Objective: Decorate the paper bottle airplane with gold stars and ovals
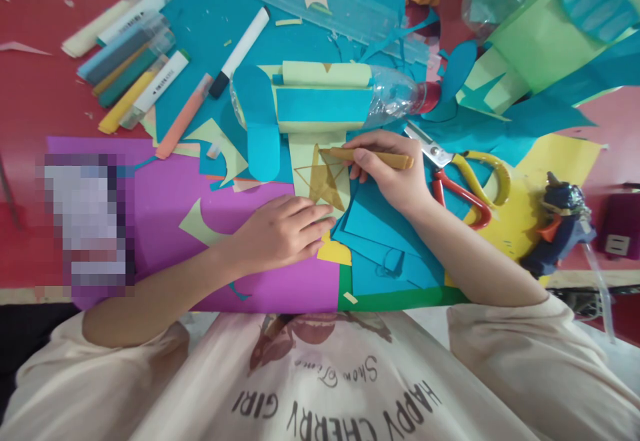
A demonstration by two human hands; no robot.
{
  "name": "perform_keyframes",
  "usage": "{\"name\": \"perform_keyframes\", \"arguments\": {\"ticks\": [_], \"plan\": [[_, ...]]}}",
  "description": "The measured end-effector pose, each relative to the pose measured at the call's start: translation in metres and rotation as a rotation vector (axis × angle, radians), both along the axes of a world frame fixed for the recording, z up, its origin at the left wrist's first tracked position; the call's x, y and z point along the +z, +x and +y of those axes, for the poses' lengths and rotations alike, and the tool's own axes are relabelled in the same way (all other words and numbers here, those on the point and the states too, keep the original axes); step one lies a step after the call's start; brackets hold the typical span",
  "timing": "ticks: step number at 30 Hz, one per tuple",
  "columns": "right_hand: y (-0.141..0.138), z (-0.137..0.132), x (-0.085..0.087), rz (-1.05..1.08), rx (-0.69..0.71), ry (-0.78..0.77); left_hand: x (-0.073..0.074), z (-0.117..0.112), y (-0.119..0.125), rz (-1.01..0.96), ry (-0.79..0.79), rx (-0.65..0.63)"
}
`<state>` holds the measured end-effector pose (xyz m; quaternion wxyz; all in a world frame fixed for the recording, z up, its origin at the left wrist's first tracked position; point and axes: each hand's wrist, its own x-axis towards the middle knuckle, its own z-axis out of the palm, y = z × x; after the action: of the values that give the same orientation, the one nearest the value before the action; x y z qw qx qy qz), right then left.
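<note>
My right hand (387, 171) is closed around a gold marker (373, 156), whose tip rests on a pale yellow paper strip (305, 168) bearing a partly coloured gold star (325, 184). My left hand (285, 231) lies flat with fingers together, pressing the lower edge of that strip by the star. The strip hangs from a clear plastic bottle (395, 94) lying on its side, wrapped in blue and yellow paper, with a blue paper wing (257, 121).
Several markers (133, 61) lie at the upper left. Red and yellow scissors (463, 178) and a dark glue gun (560, 228) sit to the right. Purple paper (165, 194), blue paper sheets (380, 241) and paper scraps cover the red table. A second paper-covered bottle (530, 34) lies upper right.
</note>
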<state>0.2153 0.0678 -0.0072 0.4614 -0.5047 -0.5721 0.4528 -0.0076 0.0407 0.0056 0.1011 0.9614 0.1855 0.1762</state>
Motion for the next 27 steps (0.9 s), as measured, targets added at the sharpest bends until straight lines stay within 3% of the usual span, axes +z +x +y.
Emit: {"name": "perform_keyframes", "arguments": {"ticks": [18, 27], "plan": [[0.0019, -0.0003, 0.0038, -0.094, 0.069, -0.04, -0.0021, 0.0004, 0.0003, 0.011, 0.02, -0.014], [0.0018, -0.0004, -0.0008, -0.032, -0.002, -0.03, -0.0008, 0.0008, 0.0, 0.005, 0.021, -0.012]]}}
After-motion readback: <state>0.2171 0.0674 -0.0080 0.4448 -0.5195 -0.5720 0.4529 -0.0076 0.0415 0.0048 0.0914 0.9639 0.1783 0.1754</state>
